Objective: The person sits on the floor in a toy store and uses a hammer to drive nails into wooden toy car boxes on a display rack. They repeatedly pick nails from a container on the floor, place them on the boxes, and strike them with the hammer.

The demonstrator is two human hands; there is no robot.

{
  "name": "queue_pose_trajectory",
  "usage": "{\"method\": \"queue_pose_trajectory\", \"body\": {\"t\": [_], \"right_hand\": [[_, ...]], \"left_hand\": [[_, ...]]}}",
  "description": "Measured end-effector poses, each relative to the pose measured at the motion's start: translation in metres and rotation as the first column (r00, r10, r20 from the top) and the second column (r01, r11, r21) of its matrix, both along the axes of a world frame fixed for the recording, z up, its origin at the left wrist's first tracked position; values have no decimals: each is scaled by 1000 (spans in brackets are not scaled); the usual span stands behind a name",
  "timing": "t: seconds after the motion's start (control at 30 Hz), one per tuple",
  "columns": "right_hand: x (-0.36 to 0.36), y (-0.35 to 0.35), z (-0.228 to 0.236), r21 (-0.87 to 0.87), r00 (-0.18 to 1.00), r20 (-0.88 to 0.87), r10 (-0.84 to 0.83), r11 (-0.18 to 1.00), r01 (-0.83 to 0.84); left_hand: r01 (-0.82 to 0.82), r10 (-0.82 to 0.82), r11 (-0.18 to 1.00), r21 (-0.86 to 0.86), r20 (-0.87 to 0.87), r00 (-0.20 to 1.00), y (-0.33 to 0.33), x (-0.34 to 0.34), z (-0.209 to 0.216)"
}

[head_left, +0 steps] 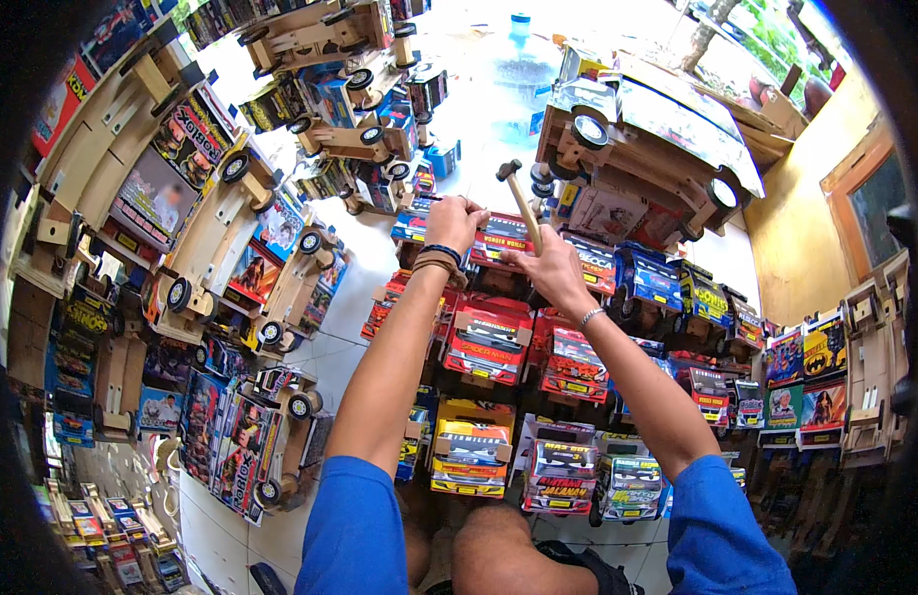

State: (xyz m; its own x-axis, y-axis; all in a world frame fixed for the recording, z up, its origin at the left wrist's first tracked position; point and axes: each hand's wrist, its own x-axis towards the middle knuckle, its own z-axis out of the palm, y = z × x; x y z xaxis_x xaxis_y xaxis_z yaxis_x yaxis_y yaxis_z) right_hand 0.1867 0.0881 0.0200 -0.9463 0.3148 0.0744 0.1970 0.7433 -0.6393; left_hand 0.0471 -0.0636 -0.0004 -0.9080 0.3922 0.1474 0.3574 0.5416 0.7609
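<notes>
My right hand [556, 268] is wrapped round the wooden handle of a hammer [522, 206], whose dark head is raised at the upper end. Beside it, my left hand [453, 222] is closed in a pinch; whatever is between its fingertips is too small to make out. Both hands are over the far row of toy trucks, close to a red toy truck [506, 238] with a printed front. Nearer to me, below my forearms, stand a red toy truck [486, 339] and a yellow-orange toy truck [471, 451].
Stacked wooden toy trucks [196, 233] lie on their sides at the left, wheels outward. More toy trucks [632, 139] are piled at the back right. A clear blue water jug [519, 74] stands behind. At the right is a wooden panel [781, 208]. White tiles [216, 526] show below.
</notes>
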Motion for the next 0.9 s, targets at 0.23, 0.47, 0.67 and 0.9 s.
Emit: {"method": "queue_pose_trajectory", "body": {"t": [0.23, 0.47, 0.67, 0.9], "right_hand": [[-8, -4, -13, 99, 998, -21, -56, 993, 58], [-8, -8, -12, 63, 995, 66, -77, 995, 73], [-8, -13, -11, 84, 989, 72, -127, 989, 121], [-2, -19, -9, 129, 989, 97, -114, 987, 101]], "left_hand": [[-18, 17, 998, -55, -18, 1000, 5, -3, -3], [-8, 14, 993, -114, 50, 999, 0, -3, 6], [-35, 57, 973, -227, 91, 994, 3, -14, 2], [-119, 121, 992, -28, 383, 916, 2, -17, 0]]}}
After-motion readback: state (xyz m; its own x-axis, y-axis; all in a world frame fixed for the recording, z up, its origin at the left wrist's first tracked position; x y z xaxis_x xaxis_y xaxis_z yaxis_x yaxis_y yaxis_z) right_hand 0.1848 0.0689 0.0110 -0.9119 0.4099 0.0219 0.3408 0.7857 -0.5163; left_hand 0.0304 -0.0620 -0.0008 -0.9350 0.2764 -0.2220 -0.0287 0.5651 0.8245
